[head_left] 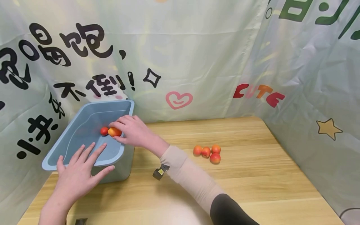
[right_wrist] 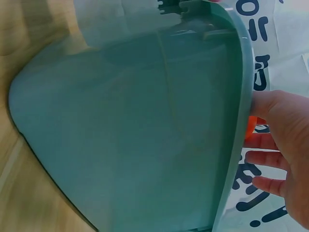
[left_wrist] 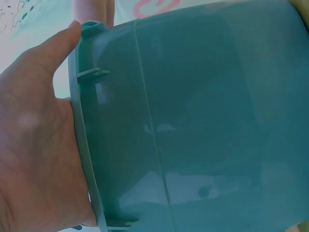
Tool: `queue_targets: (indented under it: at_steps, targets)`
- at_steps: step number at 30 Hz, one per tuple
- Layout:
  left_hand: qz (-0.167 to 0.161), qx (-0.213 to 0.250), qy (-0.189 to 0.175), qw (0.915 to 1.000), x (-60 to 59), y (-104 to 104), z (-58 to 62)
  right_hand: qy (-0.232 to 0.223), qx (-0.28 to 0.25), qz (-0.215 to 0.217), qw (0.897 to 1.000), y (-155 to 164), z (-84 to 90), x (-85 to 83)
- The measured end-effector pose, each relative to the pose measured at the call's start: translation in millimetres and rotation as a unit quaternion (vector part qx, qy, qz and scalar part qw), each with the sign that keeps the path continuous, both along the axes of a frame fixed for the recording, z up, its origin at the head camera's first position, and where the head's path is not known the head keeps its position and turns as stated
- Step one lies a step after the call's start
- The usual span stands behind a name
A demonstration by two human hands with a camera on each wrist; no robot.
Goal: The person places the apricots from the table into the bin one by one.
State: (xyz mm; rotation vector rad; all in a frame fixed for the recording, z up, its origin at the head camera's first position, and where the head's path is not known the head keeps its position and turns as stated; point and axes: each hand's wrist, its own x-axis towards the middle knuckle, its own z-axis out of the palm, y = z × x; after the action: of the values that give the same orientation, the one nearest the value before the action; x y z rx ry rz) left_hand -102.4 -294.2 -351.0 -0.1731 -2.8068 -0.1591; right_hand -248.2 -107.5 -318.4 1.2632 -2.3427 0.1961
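Observation:
My right hand [head_left: 133, 131] reaches over the right rim of a blue plastic tub [head_left: 67, 162]. Its thumb and fingers pinch a small orange-red fruit [head_left: 114, 132] inside the tub's opening. Beside that fruit, a red one [head_left: 104, 131] shows within the tub. From the right wrist view, the rim hides most of the pinched fruit [right_wrist: 251, 127]. At the tub's near side is my left hand [head_left: 80, 175], fingers spread and straight across the rim. In the left wrist view, the left palm [left_wrist: 43, 140] lies along the rim, with the thumb toward one corner.
Several small red-orange fruits [head_left: 206, 152] sit grouped on the wooden table [head_left: 253, 175], right of my right forearm. A printed cloth [head_left: 197, 62] hangs behind the table and along both sides. The tub stands at the table's left, near the cloth.

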Motion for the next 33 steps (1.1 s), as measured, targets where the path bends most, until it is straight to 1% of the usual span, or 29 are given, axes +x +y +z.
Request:
queue_targets:
  at_steps: [9, 14, 25, 29, 33]
  targets:
    - [0.005, 0.001, -0.002, 1.0000, 0.3, 1.0, 2.1, 0.000, 0.003, -0.009, 1.000, 2.2, -5.4, 0.5]
    - [0.003, 0.004, 0.001, 1.0000, 0.0, 0.3, 1.3, 0.001, -0.006, -0.014, 1.000, 7.7, -7.3, 2.2]
    - [0.002, 0.003, 0.002, 1.0000, 0.1, -0.9, -0.4, -0.004, -0.048, -0.017, 0.999, 24.5, -15.7, 7.0]
    - [0.003, 0.005, 0.000, 1.0000, 0.4, -0.5, -0.2, 0.008, -0.074, -0.008, 0.997, 32.6, -20.1, 7.9]
    - [0.003, 0.008, -0.001, 1.0000, 0.2, -0.5, -0.3, 0.010, -0.094, -0.003, 0.996, 42.2, -23.6, 9.8]
